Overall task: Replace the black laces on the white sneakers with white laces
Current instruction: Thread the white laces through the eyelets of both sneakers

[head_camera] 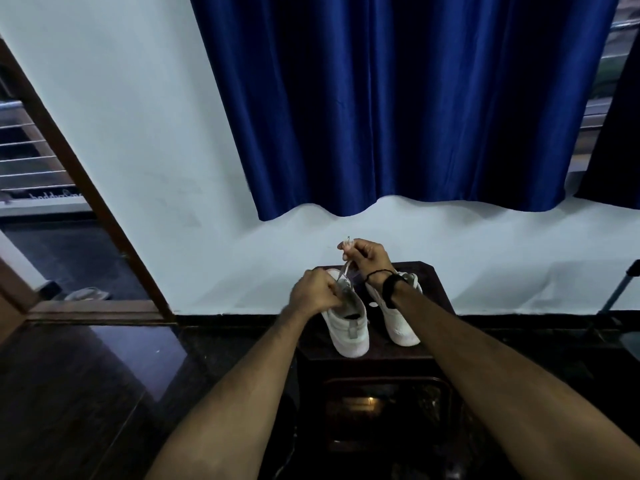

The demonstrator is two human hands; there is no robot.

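With both hands (pixel 313 291) (pixel 363 252) pinching the white lace (pixel 344 270), a hard tug could tip the left sneaker (pixel 346 323) off the worktop's (pixel 440 289) near edge.

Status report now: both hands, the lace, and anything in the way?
Left hand grips left sneaker. Right hand pinches white lace, pulled up taut. Right sneaker beside. Nothing in the way.

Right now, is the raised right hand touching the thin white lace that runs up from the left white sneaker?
Touching. The head view shows the right hand pinching the white lace near its upper end, above the left white sneaker.
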